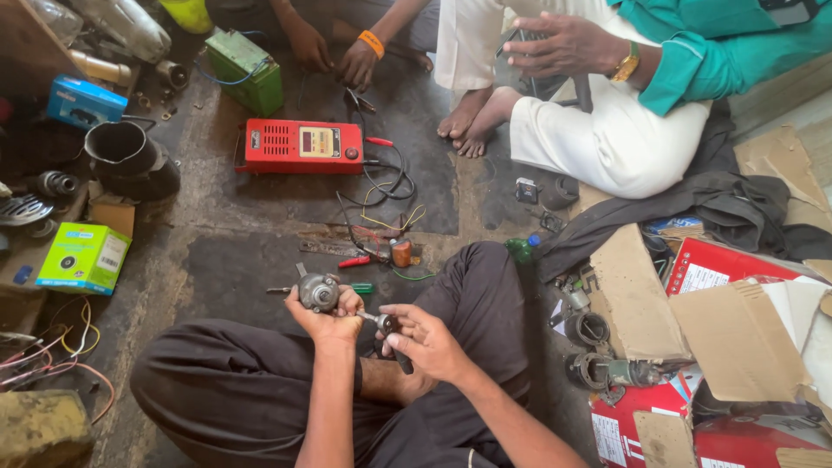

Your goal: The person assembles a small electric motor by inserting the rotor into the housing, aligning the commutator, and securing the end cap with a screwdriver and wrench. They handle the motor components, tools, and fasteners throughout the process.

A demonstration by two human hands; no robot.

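A small grey motor (317,292) is gripped in the left hand (334,318), held above the floor in front of the crossed legs in dark trousers (260,381). A thin shaft sticks out of the motor to the left. The right hand (426,341) is closed around a small dark tool (387,325), whose metal tip is pointed at the motor and lies just beside the left hand's fingers. What kind of tool it is cannot be told.

On the floor just beyond the hands, a red-handled screwdriver (354,261), a green-handled one (362,288) and a small orange part (400,252) are seen among loose wires. Further off, a red meter box (302,146) is set on a dark mat, with a green battery (245,69) behind it. A green carton (84,256) and a blue carton (84,101) lie at the left, near a black metal pot (121,149).

Two other people are seated across the mat: one with an orange wristband (372,42), one in white trousers and a teal shirt (719,48). Cardboard (737,338) and red boxes (719,269) are piled at the right.
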